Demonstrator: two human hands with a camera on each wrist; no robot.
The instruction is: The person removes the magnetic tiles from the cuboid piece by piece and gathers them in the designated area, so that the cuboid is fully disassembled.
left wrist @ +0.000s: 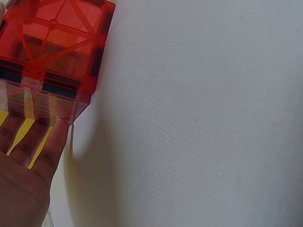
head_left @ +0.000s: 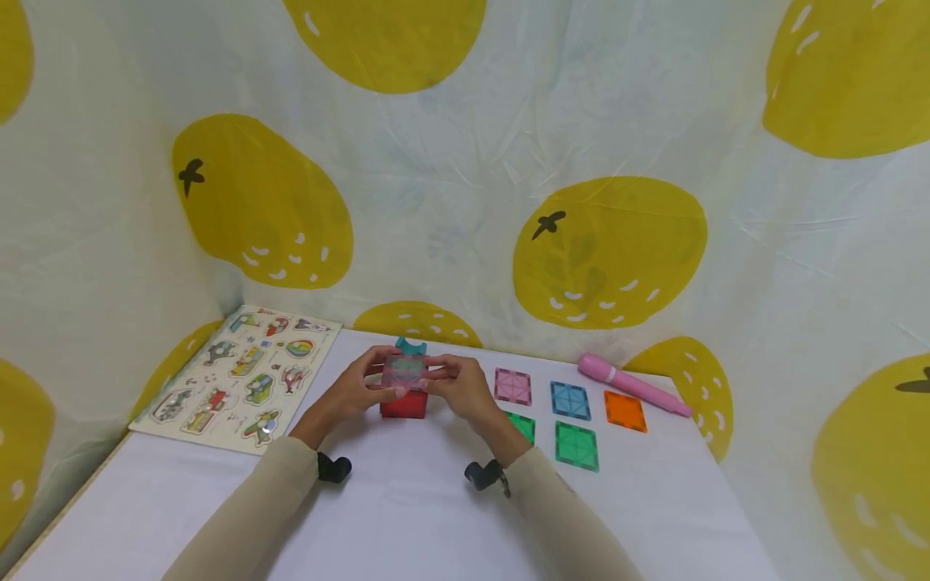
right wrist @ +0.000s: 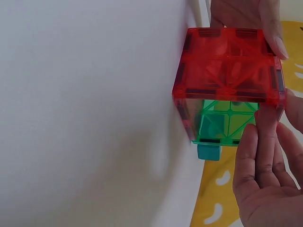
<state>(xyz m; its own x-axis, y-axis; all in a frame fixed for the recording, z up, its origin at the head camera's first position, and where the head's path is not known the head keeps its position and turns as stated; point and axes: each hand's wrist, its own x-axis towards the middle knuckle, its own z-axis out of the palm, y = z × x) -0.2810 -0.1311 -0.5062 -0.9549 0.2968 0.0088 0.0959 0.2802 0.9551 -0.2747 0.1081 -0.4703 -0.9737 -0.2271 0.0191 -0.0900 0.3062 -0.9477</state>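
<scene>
Steadiness likely explains why our left hand and right hand grip, left and right, the translucent red-pink-green plastic-tile cube.

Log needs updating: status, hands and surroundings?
Left hand and right hand gripping translucent red, pink and green plastic-tile box. Possible obstruction: teal notched plastic block close behind.

The see-through box has red, pale pink and green sides, with lines crossing on the red and green. The little block is blue-green. The flat tiles are pink, blue, orange and green. The long tube is pink with a white band. The worktop is white, and the wall cloth is white with big yellow fruits. The picture board is cream.
</scene>
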